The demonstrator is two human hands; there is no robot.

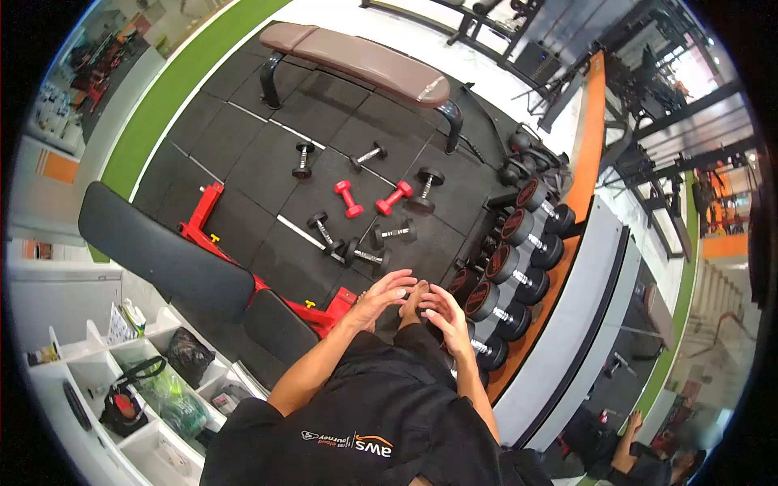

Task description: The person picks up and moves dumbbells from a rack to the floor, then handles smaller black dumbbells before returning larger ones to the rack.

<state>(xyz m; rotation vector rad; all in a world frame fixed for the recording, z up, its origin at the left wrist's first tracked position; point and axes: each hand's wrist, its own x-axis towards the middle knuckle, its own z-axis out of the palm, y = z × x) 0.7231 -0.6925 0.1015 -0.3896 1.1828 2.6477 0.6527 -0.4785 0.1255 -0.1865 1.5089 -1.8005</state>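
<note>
My left hand (381, 298) is raised in front of my body, fingers apart and slightly curled, holding nothing. Close beside it, my right hand (443, 312) is also empty with its fingers spread. Beyond both hands, several dumbbells lie on the black mat floor. Two are red: one (348, 199) towards the left and one (394, 198) towards the right. Around them are black ones with metal handles, including one (303, 159) at the far left, one (425, 190) at the right and one (368, 256) nearest my hands.
A brown flat bench (365, 63) stands at the far side. At left is a black-padded bench (162, 243) with a red frame. A rack of large dumbbells (510, 304) runs along the right beside a mirror. White cubbies (130, 441) hold bags at lower left.
</note>
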